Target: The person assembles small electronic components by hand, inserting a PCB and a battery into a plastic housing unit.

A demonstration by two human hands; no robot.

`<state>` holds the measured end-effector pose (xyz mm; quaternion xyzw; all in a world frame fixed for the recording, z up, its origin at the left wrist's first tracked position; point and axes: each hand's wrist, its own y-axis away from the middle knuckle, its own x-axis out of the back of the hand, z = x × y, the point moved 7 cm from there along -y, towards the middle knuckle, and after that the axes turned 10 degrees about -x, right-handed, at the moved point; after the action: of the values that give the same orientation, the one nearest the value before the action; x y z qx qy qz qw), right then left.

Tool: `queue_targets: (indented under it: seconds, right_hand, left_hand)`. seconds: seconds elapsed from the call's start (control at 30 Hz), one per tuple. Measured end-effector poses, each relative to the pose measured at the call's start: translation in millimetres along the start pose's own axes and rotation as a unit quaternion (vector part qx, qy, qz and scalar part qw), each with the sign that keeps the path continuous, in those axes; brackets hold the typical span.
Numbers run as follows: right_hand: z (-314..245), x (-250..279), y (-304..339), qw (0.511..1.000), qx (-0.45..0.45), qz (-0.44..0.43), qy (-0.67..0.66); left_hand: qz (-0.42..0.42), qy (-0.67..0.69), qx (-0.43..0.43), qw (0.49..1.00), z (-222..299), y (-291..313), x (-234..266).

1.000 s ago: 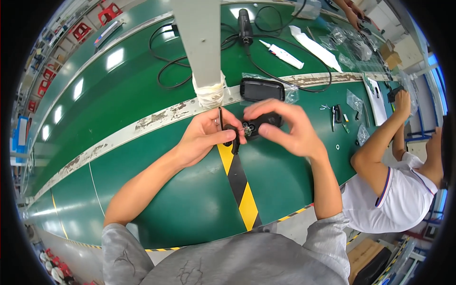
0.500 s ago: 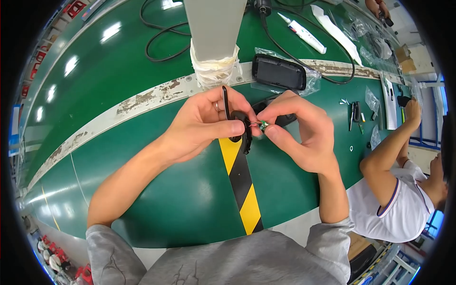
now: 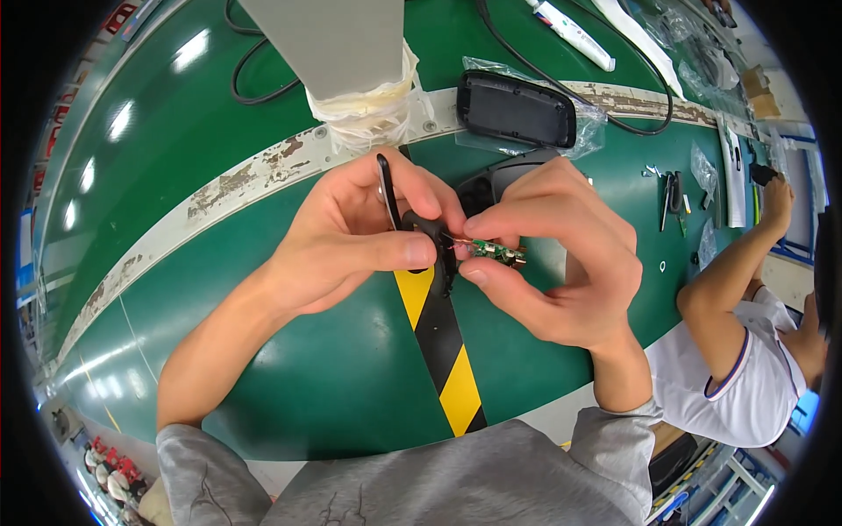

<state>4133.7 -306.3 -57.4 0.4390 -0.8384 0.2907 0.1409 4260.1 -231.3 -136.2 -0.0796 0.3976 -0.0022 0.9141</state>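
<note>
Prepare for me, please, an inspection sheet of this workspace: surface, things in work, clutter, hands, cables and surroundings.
Surface: green tabletop, with yellow-and-black tape and a worn pale strip.
Things in work: black curved part; small green circuit board with thin wires; dark housing, partly hidden.
Clutter: black shell on clear wrap; white tube; small white ring.
Hands: left hand grips the curved part; right hand pinches the board between thumb and forefinger.
Cables: black cable curving past the shell; another loop left of the post.
Surroundings: grey post, its base wrapped; co-worker in white at right.
</note>
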Motion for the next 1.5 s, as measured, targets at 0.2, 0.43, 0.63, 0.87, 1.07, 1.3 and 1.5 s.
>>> queue_targets:
  seconds: [0.2, 0.43, 0.63, 0.87, 1.07, 1.3, 1.5]
  right_hand:
    - [0, -4, 0, 0.998, 0.033, 0.022, 0.048]
    - [3, -5, 2, 0.994, 0.036, 0.088, 0.058]
    - [2, -5, 4, 0.991, 0.065, 0.085, 0.076]
    - [-3, -9, -1, 0.997, 0.041, 0.032, 0.052]
    - [-1, -7, 1, 0.999, 0.009, 0.030, 0.043]
    - [1, -5, 2, 0.996, -0.047, 0.060, 0.049]
    - [5, -7, 3, 0.995, -0.065, 0.067, 0.047]
  left_hand:
    - [0.006, -0.031, -0.015, 0.999, -2, -1, 3]
    - [0.000, -0.060, -0.020, 0.998, 1, -2, -2]
    - [0.040, -0.100, 0.031, 0.994, 1, -2, -1]
    - [0.059, -0.037, -0.042, 0.997, 5, -1, 11]
    - [0.072, 0.006, -0.047, 0.996, 6, -2, 10]
    - [0.087, -0.063, -0.041, 0.993, 8, -1, 12]
    - [0.086, -0.084, -0.053, 0.991, 9, -1, 11]
